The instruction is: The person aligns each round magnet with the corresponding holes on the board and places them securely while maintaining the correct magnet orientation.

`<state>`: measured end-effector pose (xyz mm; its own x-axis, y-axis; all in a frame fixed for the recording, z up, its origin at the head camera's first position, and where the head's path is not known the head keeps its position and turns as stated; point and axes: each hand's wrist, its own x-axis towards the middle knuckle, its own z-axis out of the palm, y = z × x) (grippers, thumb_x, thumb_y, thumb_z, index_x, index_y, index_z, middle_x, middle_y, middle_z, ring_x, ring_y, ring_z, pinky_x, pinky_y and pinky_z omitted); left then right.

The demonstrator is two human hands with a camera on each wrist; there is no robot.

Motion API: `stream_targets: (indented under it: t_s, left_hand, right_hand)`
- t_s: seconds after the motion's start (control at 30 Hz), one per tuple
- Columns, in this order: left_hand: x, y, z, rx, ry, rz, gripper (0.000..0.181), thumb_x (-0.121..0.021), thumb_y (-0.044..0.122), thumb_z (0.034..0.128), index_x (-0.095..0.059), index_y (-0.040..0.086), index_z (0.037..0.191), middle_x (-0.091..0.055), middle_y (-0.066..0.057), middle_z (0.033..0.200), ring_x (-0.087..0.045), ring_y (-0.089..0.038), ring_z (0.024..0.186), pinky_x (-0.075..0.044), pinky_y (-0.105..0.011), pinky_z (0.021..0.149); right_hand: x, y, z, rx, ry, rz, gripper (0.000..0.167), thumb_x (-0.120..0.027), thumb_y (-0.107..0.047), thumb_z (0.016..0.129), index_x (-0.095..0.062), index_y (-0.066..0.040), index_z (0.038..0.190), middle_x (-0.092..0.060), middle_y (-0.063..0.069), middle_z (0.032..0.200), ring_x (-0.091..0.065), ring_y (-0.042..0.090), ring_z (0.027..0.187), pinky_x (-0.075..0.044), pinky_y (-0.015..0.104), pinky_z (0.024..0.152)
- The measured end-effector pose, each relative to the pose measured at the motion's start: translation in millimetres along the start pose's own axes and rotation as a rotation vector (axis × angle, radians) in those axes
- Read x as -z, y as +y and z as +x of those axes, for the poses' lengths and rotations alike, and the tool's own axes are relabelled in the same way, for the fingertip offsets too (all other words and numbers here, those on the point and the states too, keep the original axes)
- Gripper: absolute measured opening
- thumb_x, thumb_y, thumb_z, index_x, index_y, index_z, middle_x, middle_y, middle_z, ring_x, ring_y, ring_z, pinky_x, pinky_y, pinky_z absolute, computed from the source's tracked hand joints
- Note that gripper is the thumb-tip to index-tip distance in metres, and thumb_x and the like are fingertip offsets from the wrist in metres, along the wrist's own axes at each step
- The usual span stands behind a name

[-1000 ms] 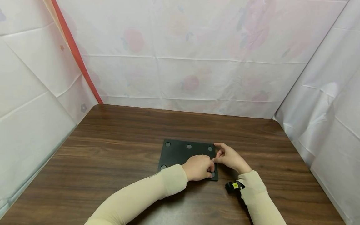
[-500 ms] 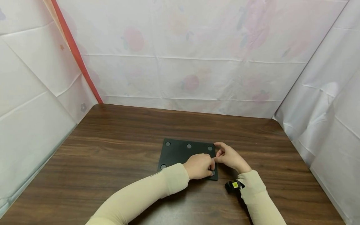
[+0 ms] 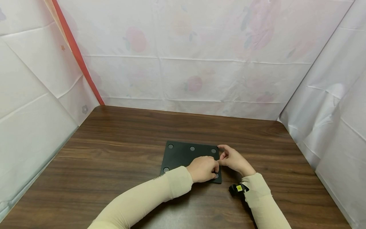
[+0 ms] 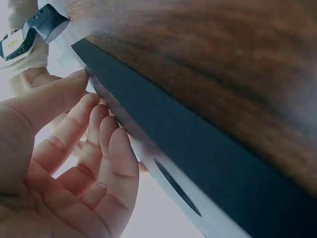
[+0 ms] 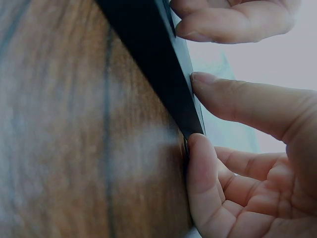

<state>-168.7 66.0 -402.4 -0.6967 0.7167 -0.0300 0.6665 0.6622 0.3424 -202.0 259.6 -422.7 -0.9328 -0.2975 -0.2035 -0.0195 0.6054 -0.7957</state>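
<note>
A flat black rectangular board [image 3: 183, 156] lies on the table, with several grey round discs along its edges, such as the grey disc [image 3: 192, 149] at its far side. My left hand [image 3: 201, 169] is over its near right part, bent fingertips against the top face in the left wrist view. Whether its thumb and index finger pinch anything thin there is unclear. My right hand [image 3: 234, 161] holds the board's right side: in the right wrist view the index finger [image 5: 202, 161] is against the corner edge and the thumb [image 5: 223, 94] touches the top.
The brown wood-grain table [image 3: 120, 136] extends around the board. A black wrist camera [image 3: 233, 190] with a yellow label sits at the right cuff. White patterned curtains [image 3: 183, 63] enclose the back and sides.
My left hand has shifted very slightly away from me and to the right over the board. The right hand stays at the board's edge.
</note>
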Motion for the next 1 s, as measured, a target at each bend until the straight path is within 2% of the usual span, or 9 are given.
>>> stream_targets:
  t_s: [0.17, 0.27, 0.4, 0.53, 0.77, 0.87, 1.0]
  left_hand:
    - [1.2, 0.2, -1.6, 0.006, -0.007, -0.009, 0.010, -0.074, 0.027, 0.0882, -0.074, 0.021, 0.097, -0.062, 0.008, 0.088, -0.054, -0.004, 0.073, -0.045, -0.019, 0.063]
    - [3.8, -2.8, -4.0, 0.004, -0.002, -0.046, 0.008, -0.071, 0.028, 0.0907, -0.073, 0.022, 0.096, -0.062, 0.009, 0.088, -0.052, -0.003, 0.072, -0.044, -0.018, 0.062]
    - [10.5, -12.3, -10.5, 0.000, 0.063, -0.114, 0.012, -0.065, 0.029, 0.0950, -0.073, 0.022, 0.100, -0.065, 0.009, 0.091, -0.053, -0.002, 0.073, -0.045, -0.018, 0.063]
    - [21.0, -25.4, -21.8, 0.015, 0.214, -0.137, 0.014, -0.062, 0.029, 0.0969, -0.073, 0.021, 0.102, -0.067, 0.008, 0.092, -0.055, -0.001, 0.073, -0.047, -0.019, 0.065]
    - [43.3, -59.2, -49.2, 0.120, 0.555, -0.109, 0.009, -0.063, 0.025, 0.0957, -0.063, 0.020, 0.088, -0.056, 0.008, 0.078, -0.049, -0.004, 0.064, -0.041, -0.022, 0.057]
    - [53.2, -77.7, -62.2, 0.153, 0.665, -0.046, 0.013, -0.063, 0.021, 0.0950, -0.058, 0.017, 0.084, -0.053, 0.005, 0.076, -0.047, -0.008, 0.064, -0.040, -0.024, 0.056]
    - [62.3, -106.7, -82.5, 0.203, 0.754, 0.096, 0.012, -0.063, 0.018, 0.0942, -0.056, 0.013, 0.085, -0.054, 0.000, 0.076, -0.049, -0.015, 0.064, -0.042, -0.030, 0.055]
  right_hand:
    - [-0.5, 1.1, -0.5, -0.005, 0.003, 0.005, 0.067, -0.070, -0.006, 0.088, -0.037, 0.001, 0.146, -0.058, 0.008, 0.086, -0.048, 0.019, 0.070, -0.040, 0.031, 0.060]
    - [-1.1, 1.9, -0.9, -0.008, 0.004, 0.007, 0.068, -0.071, -0.007, 0.087, -0.037, 0.001, 0.146, -0.057, 0.008, 0.085, -0.048, 0.018, 0.069, -0.040, 0.030, 0.060]
    - [-1.6, 1.5, -1.3, -0.019, 0.016, 0.014, 0.072, -0.075, -0.010, 0.085, -0.037, 0.000, 0.145, -0.057, 0.008, 0.085, -0.049, 0.018, 0.068, -0.041, 0.030, 0.060]
    - [-2.1, 0.5, -1.7, -0.041, 0.033, 0.020, 0.075, -0.078, -0.013, 0.083, -0.039, -0.002, 0.145, -0.057, 0.008, 0.085, -0.049, 0.018, 0.068, -0.041, 0.030, 0.060]
    - [-2.5, -1.4, -3.2, -0.050, 0.031, 0.021, 0.074, -0.077, -0.016, 0.085, -0.038, -0.004, 0.146, -0.057, 0.008, 0.085, -0.050, 0.019, 0.069, -0.043, 0.031, 0.061]
    - [-2.8, -0.8, -3.4, -0.054, 0.029, 0.017, 0.070, -0.073, -0.022, 0.089, -0.038, -0.005, 0.147, -0.059, 0.008, 0.086, -0.057, 0.018, 0.072, -0.051, 0.032, 0.067]
    - [-2.4, -2.9, -4.7, -0.046, 0.074, 0.028, 0.057, -0.067, -0.026, 0.094, -0.046, -0.004, 0.142, -0.063, 0.010, 0.088, -0.062, 0.017, 0.076, -0.057, 0.032, 0.072]
